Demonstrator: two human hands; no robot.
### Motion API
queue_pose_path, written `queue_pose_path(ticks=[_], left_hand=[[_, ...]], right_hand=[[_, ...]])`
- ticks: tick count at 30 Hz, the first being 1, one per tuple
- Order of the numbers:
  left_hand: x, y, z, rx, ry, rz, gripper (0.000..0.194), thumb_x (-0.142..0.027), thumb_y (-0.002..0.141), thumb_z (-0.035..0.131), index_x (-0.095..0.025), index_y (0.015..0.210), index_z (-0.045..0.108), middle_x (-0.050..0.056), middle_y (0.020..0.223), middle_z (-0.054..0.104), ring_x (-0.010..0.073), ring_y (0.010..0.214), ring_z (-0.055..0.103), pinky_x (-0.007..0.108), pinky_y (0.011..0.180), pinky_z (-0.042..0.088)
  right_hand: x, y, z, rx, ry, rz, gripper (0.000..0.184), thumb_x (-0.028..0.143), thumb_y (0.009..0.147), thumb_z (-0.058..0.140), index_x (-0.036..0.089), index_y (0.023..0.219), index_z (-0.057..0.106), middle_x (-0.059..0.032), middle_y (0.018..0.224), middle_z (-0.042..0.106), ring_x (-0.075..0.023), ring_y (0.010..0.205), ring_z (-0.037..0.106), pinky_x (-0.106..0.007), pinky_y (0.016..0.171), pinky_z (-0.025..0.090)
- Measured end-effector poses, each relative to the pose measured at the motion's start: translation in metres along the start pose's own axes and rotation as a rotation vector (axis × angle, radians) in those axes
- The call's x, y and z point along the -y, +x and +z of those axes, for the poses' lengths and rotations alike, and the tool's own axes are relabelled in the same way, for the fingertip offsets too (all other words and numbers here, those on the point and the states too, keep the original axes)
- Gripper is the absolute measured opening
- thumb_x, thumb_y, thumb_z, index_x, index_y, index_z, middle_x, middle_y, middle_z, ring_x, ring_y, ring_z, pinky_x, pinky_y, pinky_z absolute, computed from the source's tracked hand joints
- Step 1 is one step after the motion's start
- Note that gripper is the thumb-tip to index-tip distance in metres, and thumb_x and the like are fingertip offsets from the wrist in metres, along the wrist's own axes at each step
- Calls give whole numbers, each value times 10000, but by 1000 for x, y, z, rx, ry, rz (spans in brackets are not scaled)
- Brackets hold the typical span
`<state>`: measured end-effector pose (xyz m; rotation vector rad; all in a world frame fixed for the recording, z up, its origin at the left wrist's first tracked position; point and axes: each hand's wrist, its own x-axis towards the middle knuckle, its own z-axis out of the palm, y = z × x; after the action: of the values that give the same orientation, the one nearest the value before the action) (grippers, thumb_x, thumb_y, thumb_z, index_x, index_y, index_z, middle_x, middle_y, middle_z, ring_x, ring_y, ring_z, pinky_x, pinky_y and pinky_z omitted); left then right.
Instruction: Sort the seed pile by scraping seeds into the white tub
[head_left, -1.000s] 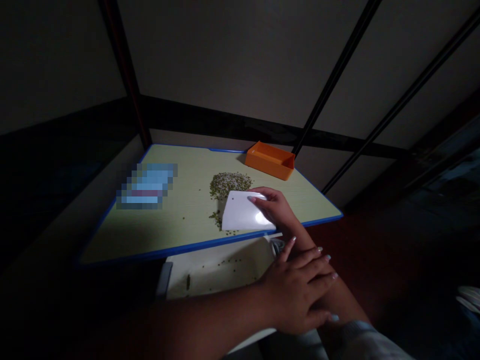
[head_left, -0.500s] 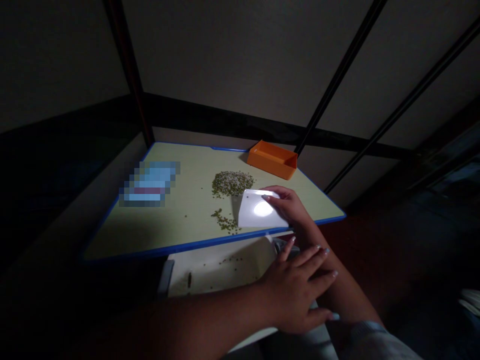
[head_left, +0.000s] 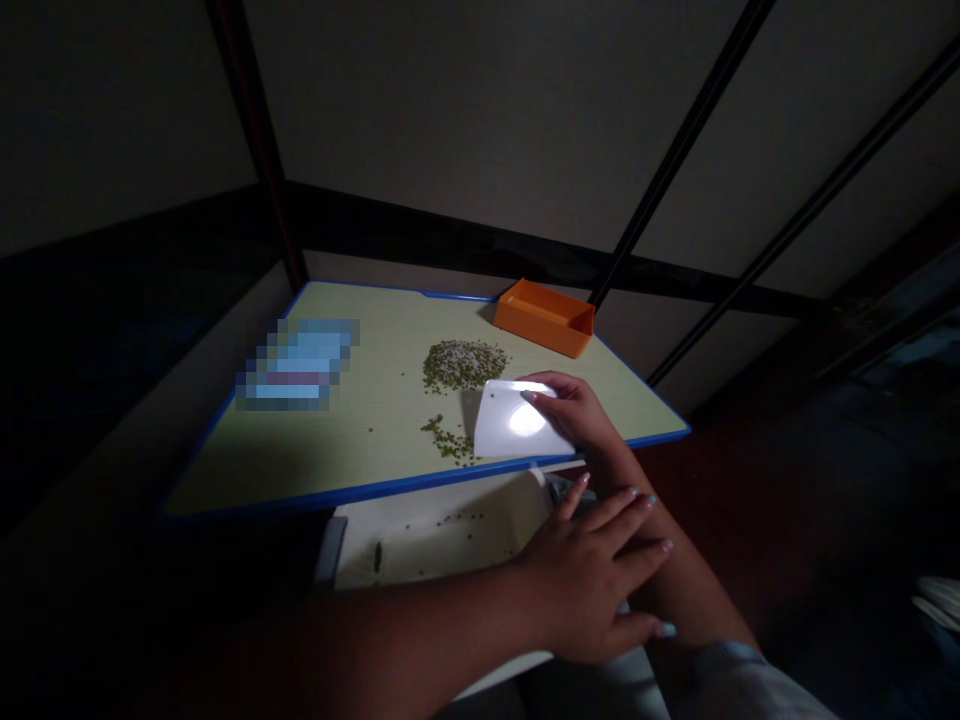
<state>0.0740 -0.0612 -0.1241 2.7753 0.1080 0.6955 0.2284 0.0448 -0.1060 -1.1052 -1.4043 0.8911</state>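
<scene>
My right hand (head_left: 574, 405) grips a flat white scraper (head_left: 514, 430), thumb on its face, with a bright spot of light on it. The scraper is tilted up at the table's near edge. Just left of it lie scattered small green beans (head_left: 448, 440), and beyond is a mixed pile (head_left: 463, 364) of green beans and whitish grains. My left hand (head_left: 596, 570) hovers in front of the right forearm, fingers spread and holding nothing. Below the table edge, an open pale drawer (head_left: 442, 495) holds several loose beans; my left forearm hides part of it.
The pale table (head_left: 360, 320) has a blue rim. An orange open box (head_left: 544, 318) stands at its back right corner. A blurred-out blue rectangle (head_left: 300, 365) lies at the left. Panelled wall (head_left: 465, 110) rises behind, and the surroundings are dark.
The scraper and right hand have hardly moved, with a very slight shift of the scraper to the left. My left hand keeps its spread pose. The beans look the same.
</scene>
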Motion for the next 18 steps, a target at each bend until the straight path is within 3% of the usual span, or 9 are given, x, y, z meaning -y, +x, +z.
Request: queue_pose_path(ticks=[7, 18], left_hand=[[-1, -1, -2, -7, 5, 1, 614, -529, 967, 375, -163, 1460, 374, 159, 1584, 209, 254, 1495, 109, 550, 1194, 106], [-1, 1, 2, -32, -2, 5, 610, -538, 966, 368, -164, 1447, 383, 150, 1580, 229, 244, 1498, 96, 540, 1200, 89]], right_hand=[[-2, 1, 5, 30, -30, -70, 252, 355, 714, 783, 246, 940, 760, -34, 992, 741, -174, 889, 643, -322, 819, 486], [5, 3, 14, 24, -66, -63, 256, 360, 702, 786, 249, 931, 761, -39, 983, 742, -184, 912, 644, -350, 842, 498]])
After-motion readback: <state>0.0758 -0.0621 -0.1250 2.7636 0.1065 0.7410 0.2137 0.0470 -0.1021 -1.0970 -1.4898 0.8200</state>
